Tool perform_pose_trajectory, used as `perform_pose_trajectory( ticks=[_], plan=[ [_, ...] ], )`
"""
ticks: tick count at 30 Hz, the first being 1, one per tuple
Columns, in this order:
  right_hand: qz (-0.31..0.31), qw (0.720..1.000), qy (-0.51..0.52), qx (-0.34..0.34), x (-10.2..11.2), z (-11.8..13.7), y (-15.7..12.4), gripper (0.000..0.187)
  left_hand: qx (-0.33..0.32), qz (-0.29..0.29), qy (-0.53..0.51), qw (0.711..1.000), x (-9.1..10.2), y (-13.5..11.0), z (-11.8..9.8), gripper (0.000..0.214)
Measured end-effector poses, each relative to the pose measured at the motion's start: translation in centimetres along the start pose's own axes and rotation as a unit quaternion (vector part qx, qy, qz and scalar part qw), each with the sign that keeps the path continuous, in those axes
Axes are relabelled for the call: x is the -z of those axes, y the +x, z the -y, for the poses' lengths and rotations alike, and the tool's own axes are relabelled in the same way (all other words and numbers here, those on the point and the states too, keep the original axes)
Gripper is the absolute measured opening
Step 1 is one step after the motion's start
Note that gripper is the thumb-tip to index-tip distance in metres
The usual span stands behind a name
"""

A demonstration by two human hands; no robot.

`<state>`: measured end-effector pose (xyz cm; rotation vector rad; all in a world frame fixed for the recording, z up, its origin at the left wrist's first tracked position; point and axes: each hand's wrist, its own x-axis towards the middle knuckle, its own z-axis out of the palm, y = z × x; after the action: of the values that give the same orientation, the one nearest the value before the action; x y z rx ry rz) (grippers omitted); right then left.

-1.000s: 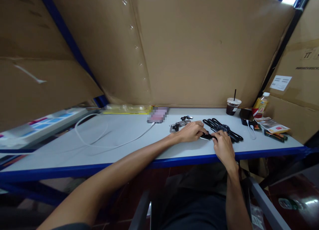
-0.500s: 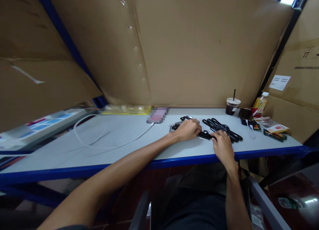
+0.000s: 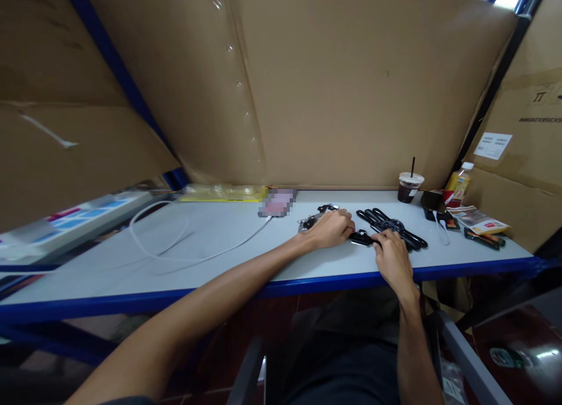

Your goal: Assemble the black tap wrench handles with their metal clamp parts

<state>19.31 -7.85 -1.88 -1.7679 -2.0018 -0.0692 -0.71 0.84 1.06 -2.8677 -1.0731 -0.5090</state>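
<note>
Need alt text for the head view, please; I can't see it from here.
A person's right hand holds one end of a small black piece on a pale table, the left hand close by its other end. Long black parts lie beyond the right hand; a phone lies left, a drink cup and bottle right.

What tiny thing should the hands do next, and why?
Maybe the left hand should gently steady the left end of the black piece. The right hand seems to grip its other end, and the left one is right beside this end, though I can't tell if it touches.
</note>
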Motion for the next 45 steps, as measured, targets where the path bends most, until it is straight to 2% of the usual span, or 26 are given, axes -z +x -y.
perform_pose_trajectory(
  ticks=[9, 38, 42, 45],
  plan=[
    [0.009, 1.000, -0.025, 0.012, -0.08, -0.05, -0.12, 0.045, 0.006, 0.023, 0.015, 1.000, 0.32, 0.05, -0.28, 0.034],
    [0.003, 1.000, 0.003, 0.000, -0.14, -0.15, 0.01, 0.037, -0.002, 0.037, 0.022, 0.999, 0.68, -0.07, -0.61, 0.033],
    [0.005, 1.000, -0.003, -0.001, -0.09, -0.07, 0.01, 0.036, 0.017, -0.013, 0.003, 1.000, 0.36, -0.05, -0.60, 0.032],
    [0.004, 1.000, -0.007, 0.000, -0.10, -0.05, -0.01, 0.035, 0.000, -0.042, -0.036, 0.998, 0.11, 0.07, -0.58, 0.031]
  ],
)
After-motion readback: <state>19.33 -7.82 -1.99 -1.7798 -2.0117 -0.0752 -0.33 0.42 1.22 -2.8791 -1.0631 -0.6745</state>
